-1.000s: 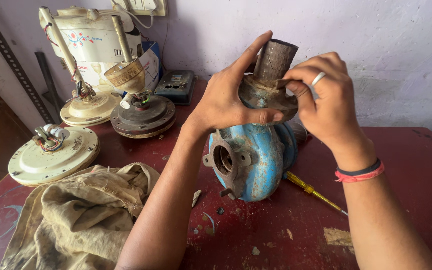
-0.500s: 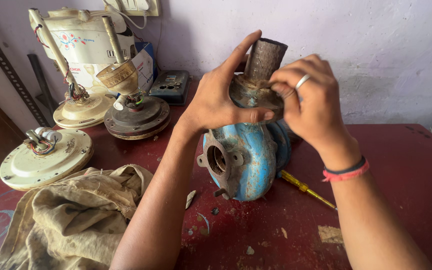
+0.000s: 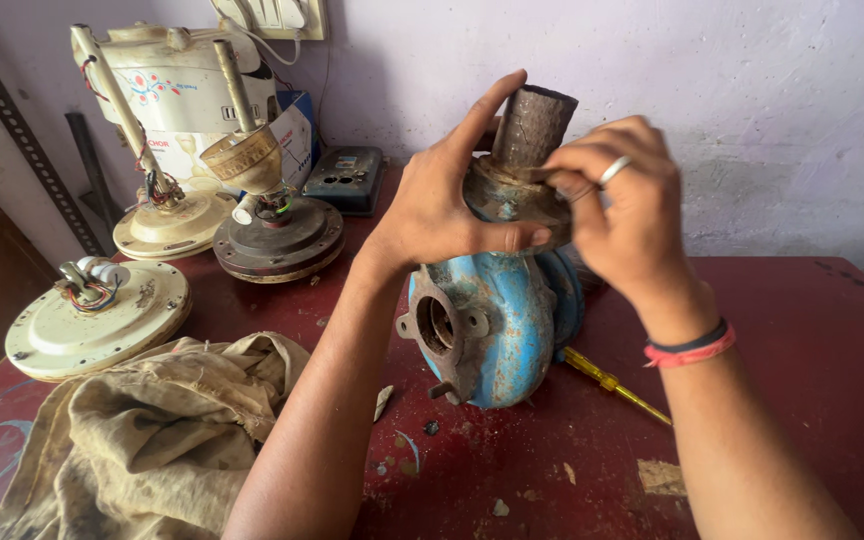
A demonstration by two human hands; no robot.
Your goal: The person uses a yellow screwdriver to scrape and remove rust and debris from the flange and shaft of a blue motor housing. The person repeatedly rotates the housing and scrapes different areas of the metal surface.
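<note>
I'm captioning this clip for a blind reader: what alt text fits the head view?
Two bare hands grip the rusty top flange and short pipe stub of a blue pump casing standing on a worn red table: left hand on the flange, right hand at the pipe's base. A yellow screwdriver, dirty cloth and ceiling fan motors lie around.

right hand [image 3: 620, 210] — silver ring | wrist — black and red bands (arms bare)
</note>
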